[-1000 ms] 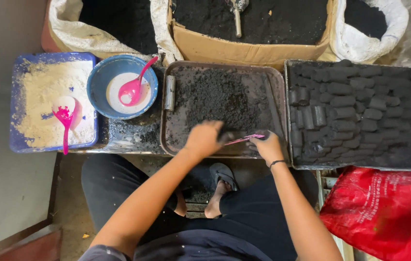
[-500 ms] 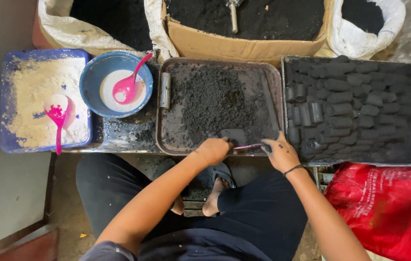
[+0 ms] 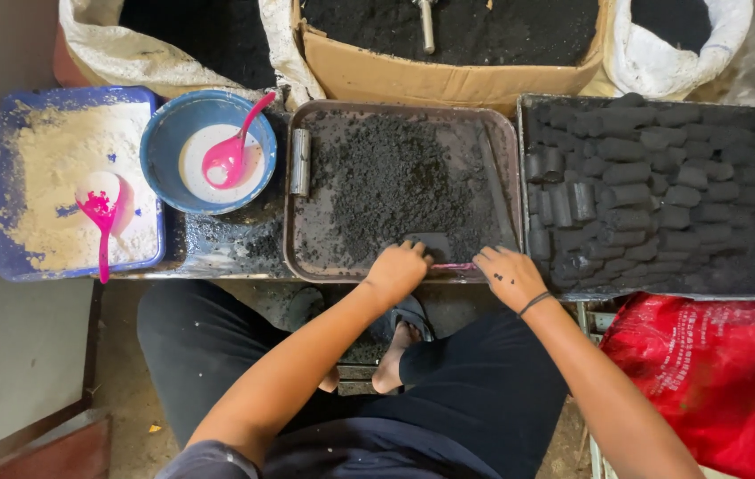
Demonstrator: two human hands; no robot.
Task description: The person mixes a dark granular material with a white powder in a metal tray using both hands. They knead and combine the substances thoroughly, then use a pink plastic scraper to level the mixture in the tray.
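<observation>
Between our hands, at six o'clock on the brown metal tray (image 3: 298,257) of black charcoal mix, a thin pink stick (image 3: 454,265) lies left to right; our curled left hand (image 3: 398,270) presses the mix, our right hand (image 3: 509,277) pinches the stick's end

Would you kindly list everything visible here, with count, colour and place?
Metal tray: one, brown, centre, holding black powder.
Pink tool: one, at the tray's near edge, between the hands.
Black briquettes: many, on the right tray.
Blue bowl: one, left of centre, with a pink spoon.
Blue tray: one, far left, pale powder, pink scoop.
Cardboard box: one, behind.
Red bag: one, lower right.
Left hand, right hand: at the tray's near edge.
</observation>
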